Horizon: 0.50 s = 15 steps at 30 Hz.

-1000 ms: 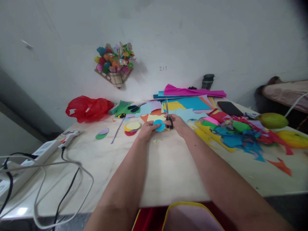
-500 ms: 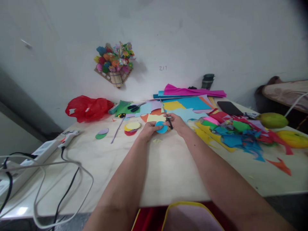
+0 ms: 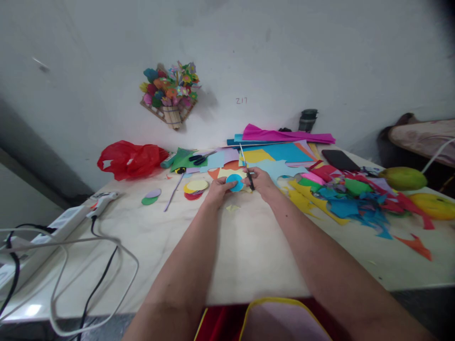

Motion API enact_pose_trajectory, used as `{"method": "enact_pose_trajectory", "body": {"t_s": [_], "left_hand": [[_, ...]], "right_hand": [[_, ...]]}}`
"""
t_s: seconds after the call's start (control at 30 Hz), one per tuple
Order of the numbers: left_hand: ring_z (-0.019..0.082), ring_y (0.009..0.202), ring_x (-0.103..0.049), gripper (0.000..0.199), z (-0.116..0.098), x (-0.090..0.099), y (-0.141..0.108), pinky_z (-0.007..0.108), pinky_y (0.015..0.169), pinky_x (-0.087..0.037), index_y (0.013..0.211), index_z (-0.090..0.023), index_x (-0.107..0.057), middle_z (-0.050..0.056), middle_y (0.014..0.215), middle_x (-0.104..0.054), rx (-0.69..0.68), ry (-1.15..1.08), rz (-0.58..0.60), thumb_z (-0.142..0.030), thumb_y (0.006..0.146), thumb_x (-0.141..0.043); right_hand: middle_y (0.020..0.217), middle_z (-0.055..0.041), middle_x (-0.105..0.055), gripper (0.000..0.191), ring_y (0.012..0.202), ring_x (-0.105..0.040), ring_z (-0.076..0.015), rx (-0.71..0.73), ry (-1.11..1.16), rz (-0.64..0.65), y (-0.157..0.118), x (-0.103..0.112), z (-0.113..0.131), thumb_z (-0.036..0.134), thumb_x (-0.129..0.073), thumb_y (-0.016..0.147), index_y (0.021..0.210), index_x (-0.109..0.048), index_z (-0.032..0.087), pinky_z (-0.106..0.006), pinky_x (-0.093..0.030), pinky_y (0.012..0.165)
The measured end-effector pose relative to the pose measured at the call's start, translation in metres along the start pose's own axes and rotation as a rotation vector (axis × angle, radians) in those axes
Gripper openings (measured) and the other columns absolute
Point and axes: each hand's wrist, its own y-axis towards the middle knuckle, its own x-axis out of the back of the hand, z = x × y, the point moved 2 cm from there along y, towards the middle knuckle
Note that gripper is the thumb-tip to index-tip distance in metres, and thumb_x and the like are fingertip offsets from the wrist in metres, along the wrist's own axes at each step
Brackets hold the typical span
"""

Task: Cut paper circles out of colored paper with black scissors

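Note:
A blue paper circle is pinched in my left hand, thumb on top. My right hand is closed round the dark handles of a pair of scissors, whose blades point away from me; its fingertips come close to the circle's right edge. Left of my hands lies a small pile of yellow, cream and red paper circles. Farther left are a green circle and a lilac one overlapping it. A small pale yellow scrap rests just in front of my hands.
Coloured paper sheets spread behind my hands. To the right are a heap of paper scraps, a black phone and two fruits. A red plastic bag, second scissors and a power strip with cables occupy the left.
The blue circle has shifted slightly left and up in my left hand, and shows rounder. The scissors have turned a little more upright in my right hand.

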Motion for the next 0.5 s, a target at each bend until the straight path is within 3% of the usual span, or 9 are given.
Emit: {"method": "enact_pose_trajectory", "body": {"t_s": [0.2, 0.5], "left_hand": [[0.018, 0.069, -0.064, 0.038, 0.001, 0.009, 0.006, 0.033, 0.073, -0.051, 0.072, -0.013, -0.07, 0.004, 0.071, -0.069, -0.066, -0.05, -0.121, -0.036, 0.048, -0.088], [0.021, 0.075, -0.069, 0.043, -0.002, 0.012, 0.006, 0.033, 0.073, -0.054, 0.078, -0.013, -0.071, 0.007, 0.076, -0.072, -0.094, -0.169, -0.197, -0.035, 0.047, -0.09]], "right_hand": [[0.056, 0.0026, -0.062, 0.044, 0.045, -0.056, -0.011, -0.057, -0.016, -0.004, -0.004, -0.001, 0.002, 0.028, -0.085, 0.054, 0.089, -0.06, 0.018, -0.019, -0.029, 0.038], [0.052, 0.0022, -0.06, 0.034, 0.041, -0.056, -0.0098, -0.141, -0.073, 0.159, -0.012, -0.006, 0.005, 0.036, -0.083, 0.065, 0.08, -0.059, 0.016, -0.018, -0.027, 0.034]]}}
